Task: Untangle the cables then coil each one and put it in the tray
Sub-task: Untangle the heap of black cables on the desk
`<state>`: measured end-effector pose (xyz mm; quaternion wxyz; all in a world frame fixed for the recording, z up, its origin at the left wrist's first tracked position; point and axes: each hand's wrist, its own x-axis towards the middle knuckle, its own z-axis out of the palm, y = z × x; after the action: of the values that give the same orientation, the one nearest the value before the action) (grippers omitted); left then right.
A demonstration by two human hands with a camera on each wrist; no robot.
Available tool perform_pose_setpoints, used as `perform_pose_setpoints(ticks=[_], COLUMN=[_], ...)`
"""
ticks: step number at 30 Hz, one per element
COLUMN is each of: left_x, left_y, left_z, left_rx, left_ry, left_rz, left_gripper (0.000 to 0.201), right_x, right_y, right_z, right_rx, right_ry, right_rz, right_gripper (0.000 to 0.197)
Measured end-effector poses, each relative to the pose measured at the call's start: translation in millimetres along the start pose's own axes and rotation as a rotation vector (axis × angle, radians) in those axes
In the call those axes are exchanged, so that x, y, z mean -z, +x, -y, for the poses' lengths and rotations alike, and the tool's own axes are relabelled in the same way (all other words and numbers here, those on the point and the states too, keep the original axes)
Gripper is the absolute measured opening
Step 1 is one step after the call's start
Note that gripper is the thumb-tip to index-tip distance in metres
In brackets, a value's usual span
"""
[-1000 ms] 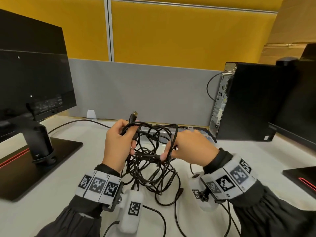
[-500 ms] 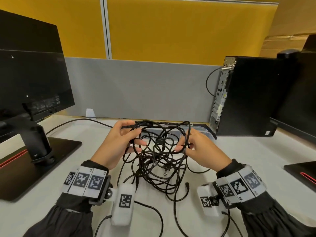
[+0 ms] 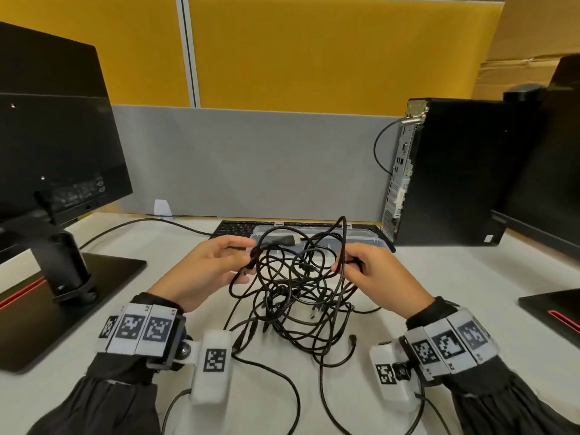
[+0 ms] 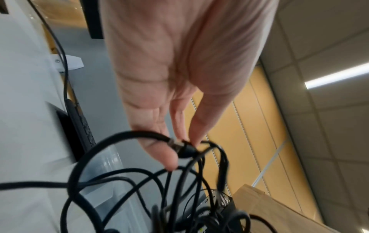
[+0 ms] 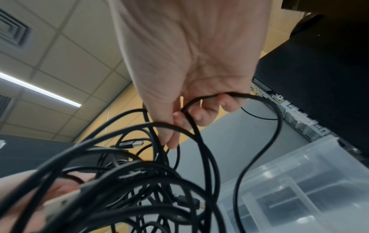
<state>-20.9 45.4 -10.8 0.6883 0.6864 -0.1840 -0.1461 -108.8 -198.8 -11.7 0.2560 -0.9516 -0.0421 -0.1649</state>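
Untangling, the first step: both hands hold a knot of black cables (image 3: 295,277) above the desk (image 3: 455,277), the clear tray (image 3: 370,238) just behind.

Left hand (image 3: 207,271) pinches a plug end; right hand (image 3: 376,274) curls around a loop. Next, feed that plug back through. Since a second ago, the hands have spread apart, loosening the bundle.

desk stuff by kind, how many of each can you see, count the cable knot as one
monitors: 2, second at the right edge
computer tower: 1
keyboard: 1
clear tray: 1
cable tangle: 1, held by left hand and right hand
total: 6
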Motion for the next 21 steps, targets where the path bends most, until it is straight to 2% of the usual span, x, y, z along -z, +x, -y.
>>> perform_pose_setpoints(ticks=[2, 9, 16, 19, 21], left_x=[2.5, -2.4, -7.7, -11.0, -14.1], left_y=[-1.4, -4.7, -5.1, -5.9, -6.4], left_z=[-1.1, -2.1, -1.8, -1.2, -0.7], left_rx=[-0.008, -0.041, -0.131, -0.216, -0.288], left_ry=[-0.016, 0.047, 0.183, 0.328, 0.430], left_rz=[0.033, 0.130, 0.070, 0.082, 0.097], left_gripper=[0.029, 0.045, 0.028, 0.032, 0.025], right_x=[1.6, 3.6, 4.0, 4.3, 3.4], right_y=[-1.5, -3.7, -4.0, -4.3, -3.8], right_z=[-0.9, -7.4, -10.2, -7.2, -7.8], right_rx=[0.014, 0.019, 0.034, 0.038, 0.043], right_ry=[-0.017, -0.024, -0.020, 0.023, 0.026], right_rz=[-0.020, -0.055, -0.086, -0.086, -0.082], right_gripper=[0.027, 0.014, 0.016, 0.030, 0.037])
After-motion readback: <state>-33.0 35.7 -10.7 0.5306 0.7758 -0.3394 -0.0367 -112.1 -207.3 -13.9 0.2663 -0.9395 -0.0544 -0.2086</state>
